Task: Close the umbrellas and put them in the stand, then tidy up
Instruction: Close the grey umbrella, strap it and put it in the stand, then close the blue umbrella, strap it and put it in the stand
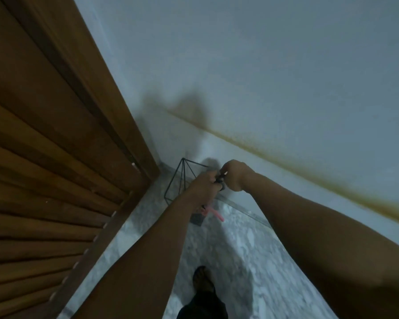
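While one foot (203,280) in a dark sandal stands on the pale marbled floor (251,254) at the bottom of the view, both bare forearms reach forward and meet in the corner ahead. Just beyond the foot, a pink strip (217,214) and a dark grey patch of an umbrella (197,218) show below the left wrist, low near the floor; blur hides whether they touch it. Farther on, the left hand (204,181) has its fingers curled round a small dark part (219,180) that seems to belong to the umbrella, and the right hand (234,174), just beside it, pinches the same dark part from the other side. Behind the hands a black wire stand (183,178) sits on the floor in the corner, between the slatted wooden door (44,157) on the left and the white wall (263,77). A brownish stain (309,171) runs slantwise across the wall's lower part.
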